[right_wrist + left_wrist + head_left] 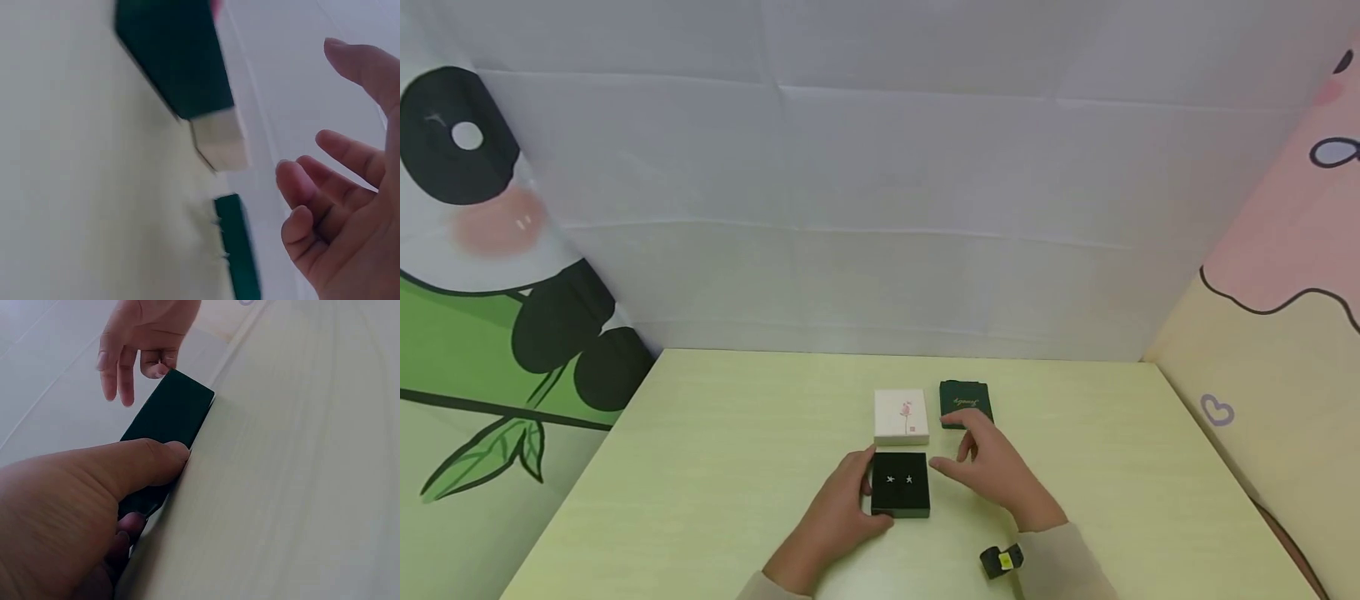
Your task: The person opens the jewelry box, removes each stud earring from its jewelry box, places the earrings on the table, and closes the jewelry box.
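Observation:
In the head view, a small dark green jewelry box (900, 505) lies on the table with a black insert. A pair of star-shaped earrings (899, 479) sits on that insert. My left hand (848, 510) grips the box from its left side, thumb at the near edge; the left wrist view shows the thumb against the green side wall (178, 403). My right hand (988, 467) hovers just right of the box, holding nothing. Its thumb stands apart and its fingers are loosely bent in the right wrist view, clear of the green box (175, 56).
Behind the jewelry box stands a white box (891, 417) with a pink flower print. To its right lies a flat dark green piece (962, 392) with gold script, partly behind my right hand. A white cloth (880, 283) hangs at the table's (722, 467) back edge.

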`<action>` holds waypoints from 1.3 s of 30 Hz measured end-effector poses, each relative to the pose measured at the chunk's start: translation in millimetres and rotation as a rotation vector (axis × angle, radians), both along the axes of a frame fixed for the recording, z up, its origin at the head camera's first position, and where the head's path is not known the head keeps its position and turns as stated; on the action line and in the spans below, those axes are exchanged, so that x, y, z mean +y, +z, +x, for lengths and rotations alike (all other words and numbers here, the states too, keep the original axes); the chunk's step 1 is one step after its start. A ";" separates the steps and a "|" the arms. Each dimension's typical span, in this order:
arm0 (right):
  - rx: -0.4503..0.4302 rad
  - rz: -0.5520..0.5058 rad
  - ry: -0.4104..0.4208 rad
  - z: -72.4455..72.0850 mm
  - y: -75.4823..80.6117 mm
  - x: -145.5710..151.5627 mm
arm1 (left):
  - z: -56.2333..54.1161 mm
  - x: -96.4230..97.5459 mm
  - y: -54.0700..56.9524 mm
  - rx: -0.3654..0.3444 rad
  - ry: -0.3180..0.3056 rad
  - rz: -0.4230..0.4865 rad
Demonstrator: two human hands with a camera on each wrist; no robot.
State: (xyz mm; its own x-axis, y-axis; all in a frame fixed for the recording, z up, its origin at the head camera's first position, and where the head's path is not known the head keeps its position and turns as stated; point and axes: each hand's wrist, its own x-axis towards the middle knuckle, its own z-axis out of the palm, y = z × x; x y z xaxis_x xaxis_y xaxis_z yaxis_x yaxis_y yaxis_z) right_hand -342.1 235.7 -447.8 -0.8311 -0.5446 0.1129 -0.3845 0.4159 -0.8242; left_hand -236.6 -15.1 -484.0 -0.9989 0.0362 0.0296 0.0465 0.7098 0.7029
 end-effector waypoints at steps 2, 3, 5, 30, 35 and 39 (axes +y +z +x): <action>-0.016 -0.027 0.002 4.9 -7.1 -3.5 | -0.2 0.4 0.2 0.000 -0.001 0.004; -0.020 -0.037 -0.002 6.8 -10.2 -5.3 | -0.3 0.6 0.2 0.000 -0.001 0.006; -0.032 -0.060 -0.002 10.3 -14.7 -9.3 | -0.6 0.8 0.0 0.001 -0.003 0.008; -0.107 -0.268 0.030 23.8 -51.2 -30.4 | -1.0 0.3 -2.4 0.016 -0.040 -0.001; -0.091 -0.277 0.054 21.0 -52.0 -37.3 | -0.3 -4.3 -2.1 0.014 -0.026 -0.007; -0.092 -0.227 0.050 19.3 -52.9 -40.2 | -0.2 -6.4 -2.8 0.012 -0.019 -0.009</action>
